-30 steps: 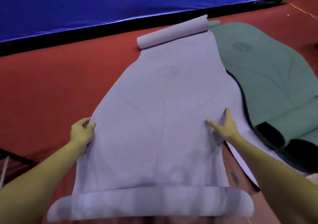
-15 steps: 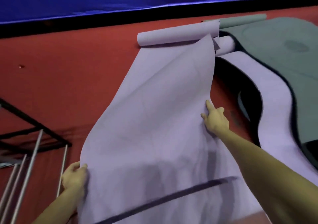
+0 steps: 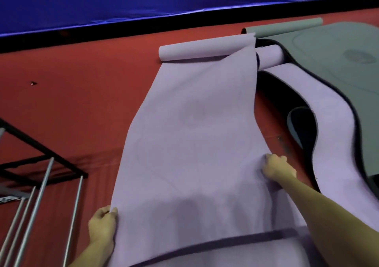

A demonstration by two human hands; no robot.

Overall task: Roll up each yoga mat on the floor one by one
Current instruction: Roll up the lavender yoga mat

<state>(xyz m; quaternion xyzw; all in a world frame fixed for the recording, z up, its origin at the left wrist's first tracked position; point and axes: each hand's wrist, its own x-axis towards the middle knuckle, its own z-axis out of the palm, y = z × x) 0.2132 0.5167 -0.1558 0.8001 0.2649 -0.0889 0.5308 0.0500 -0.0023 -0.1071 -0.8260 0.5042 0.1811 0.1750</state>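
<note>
A long pale lilac yoga mat [image 3: 190, 143] runs up the middle of the frame over the red carpeted floor [image 3: 82, 107], its far end curled into a loose roll at upper centre. The left hand [image 3: 102, 225], at lower left, pinches the mat's left edge between thumb and curled fingers, while the right hand [image 3: 276, 167], right of centre, bunches the right edge in curled fingers. A second lilac mat [image 3: 328, 139] and a grey-green mat [image 3: 338, 72] lie rumpled at right, and a metal-barred rack [image 3: 41, 186] stands at lower left.
</note>
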